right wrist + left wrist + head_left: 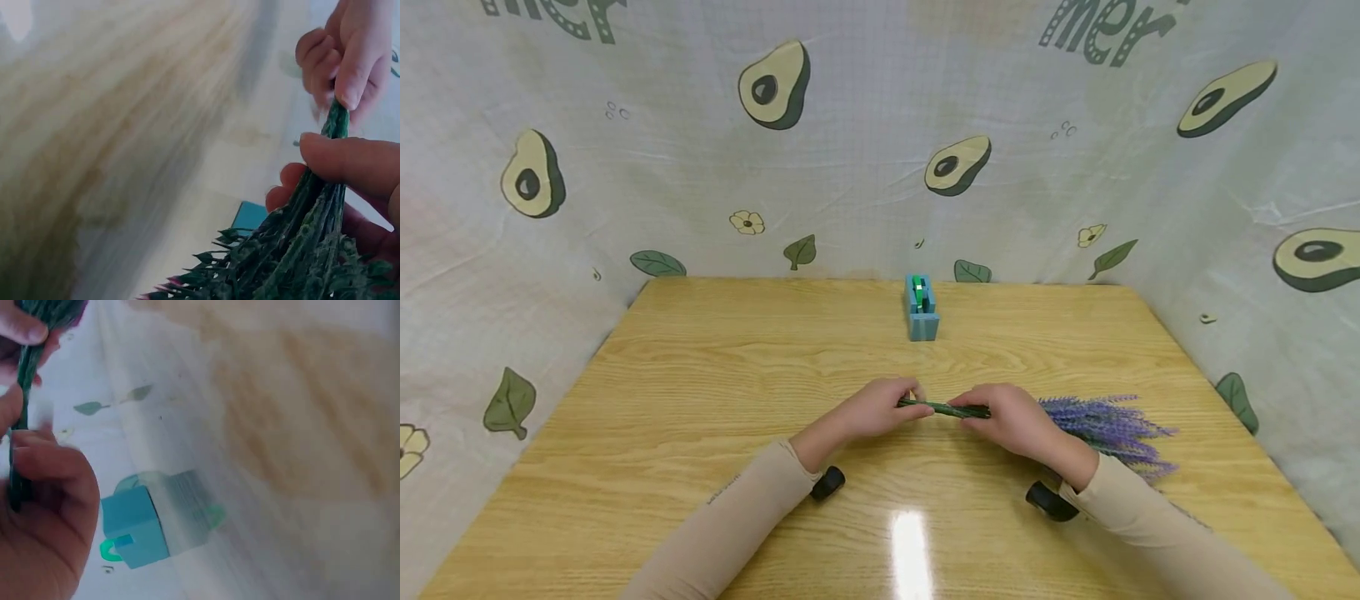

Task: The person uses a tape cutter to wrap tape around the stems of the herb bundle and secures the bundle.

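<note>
A bunch of lavender (1108, 429) with purple flower heads points to the right over the wooden table, its green stems (951, 409) running left between both hands. My left hand (880, 408) pinches the stem ends between thumb and fingers. Farther up the stems, nearer the flowers, my right hand (1007, 417) grips the bunch. In the right wrist view, the right thumb lies across the green stems (319, 187), and the left hand (350, 56) holds their narrow end beyond it. The left wrist view shows the left fingers (59, 465) curled by the stems.
A blue tape dispenser (922, 325) with a green roll stands at the back middle of the wooden table (737, 358). Behind the table hangs a pale cloth (865, 167) printed with avocados. Black wrist devices (1051, 502) sit below the sleeves.
</note>
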### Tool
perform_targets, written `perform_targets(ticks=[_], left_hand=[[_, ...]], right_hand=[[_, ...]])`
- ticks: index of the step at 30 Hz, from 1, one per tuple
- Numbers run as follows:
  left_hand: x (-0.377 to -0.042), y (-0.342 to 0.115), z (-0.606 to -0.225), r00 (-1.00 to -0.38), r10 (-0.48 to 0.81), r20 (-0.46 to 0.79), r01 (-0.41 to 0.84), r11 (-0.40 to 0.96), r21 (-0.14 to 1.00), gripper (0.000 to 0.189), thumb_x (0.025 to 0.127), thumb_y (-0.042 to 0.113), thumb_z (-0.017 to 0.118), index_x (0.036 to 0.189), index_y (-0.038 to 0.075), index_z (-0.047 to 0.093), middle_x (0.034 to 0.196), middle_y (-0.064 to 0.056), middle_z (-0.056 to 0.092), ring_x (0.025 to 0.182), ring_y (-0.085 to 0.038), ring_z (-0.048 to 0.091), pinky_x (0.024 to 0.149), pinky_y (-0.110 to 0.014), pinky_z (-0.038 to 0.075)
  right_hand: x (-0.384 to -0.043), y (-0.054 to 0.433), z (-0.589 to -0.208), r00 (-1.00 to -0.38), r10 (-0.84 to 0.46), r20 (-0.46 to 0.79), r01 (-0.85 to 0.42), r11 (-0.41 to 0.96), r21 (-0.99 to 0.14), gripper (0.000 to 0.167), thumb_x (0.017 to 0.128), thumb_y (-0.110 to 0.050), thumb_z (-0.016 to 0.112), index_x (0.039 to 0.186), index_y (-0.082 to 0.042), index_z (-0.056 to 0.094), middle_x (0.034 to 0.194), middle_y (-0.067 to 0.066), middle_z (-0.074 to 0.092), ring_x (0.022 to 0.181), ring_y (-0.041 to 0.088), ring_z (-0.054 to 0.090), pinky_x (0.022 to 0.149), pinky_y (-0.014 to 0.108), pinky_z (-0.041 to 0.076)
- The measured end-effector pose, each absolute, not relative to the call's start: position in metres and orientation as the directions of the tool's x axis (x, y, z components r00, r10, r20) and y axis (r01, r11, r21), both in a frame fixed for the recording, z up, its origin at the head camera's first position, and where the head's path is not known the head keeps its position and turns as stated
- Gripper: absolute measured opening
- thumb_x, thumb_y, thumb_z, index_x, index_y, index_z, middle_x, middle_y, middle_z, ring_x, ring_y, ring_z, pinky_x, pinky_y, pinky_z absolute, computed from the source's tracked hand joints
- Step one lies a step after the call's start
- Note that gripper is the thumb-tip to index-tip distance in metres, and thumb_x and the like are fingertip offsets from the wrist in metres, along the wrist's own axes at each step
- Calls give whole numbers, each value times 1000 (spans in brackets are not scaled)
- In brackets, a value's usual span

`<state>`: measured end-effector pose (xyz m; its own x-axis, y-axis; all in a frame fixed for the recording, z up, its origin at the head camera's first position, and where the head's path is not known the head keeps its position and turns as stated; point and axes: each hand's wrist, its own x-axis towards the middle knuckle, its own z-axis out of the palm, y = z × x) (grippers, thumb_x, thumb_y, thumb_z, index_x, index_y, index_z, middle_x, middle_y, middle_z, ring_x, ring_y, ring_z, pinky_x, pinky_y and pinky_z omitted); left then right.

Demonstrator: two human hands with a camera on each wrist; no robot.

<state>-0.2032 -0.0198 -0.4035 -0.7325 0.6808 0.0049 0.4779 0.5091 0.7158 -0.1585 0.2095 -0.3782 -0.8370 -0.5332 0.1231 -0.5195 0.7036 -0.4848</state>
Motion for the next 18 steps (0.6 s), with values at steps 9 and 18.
perform_targets(ticks=[9, 18], left_hand=[[-195, -17, -400, -759, 620, 199, 558, 460, 691, 24, 84, 22, 71, 98, 11, 55, 80, 7, 60, 67, -5, 55, 60, -21, 46], [-195, -16, -394, -761, 601, 244, 600, 511, 616, 10, 79, 20, 77, 85, 15, 71, 74, 11, 62, 64, 0, 53, 58, -17, 45]], right_hand=[[-167, 210, -373, -809, -576, 117, -548, 667, -505, 23, 81, -4, 71, 104, -6, 72, 89, -1, 66, 70, 7, 58, 54, 23, 45], [-168, 207, -371, -807, -580, 111, -540, 649, -536, 22, 81, -3, 70, 104, -6, 72, 91, 1, 67, 73, 8, 59, 55, 24, 46]])
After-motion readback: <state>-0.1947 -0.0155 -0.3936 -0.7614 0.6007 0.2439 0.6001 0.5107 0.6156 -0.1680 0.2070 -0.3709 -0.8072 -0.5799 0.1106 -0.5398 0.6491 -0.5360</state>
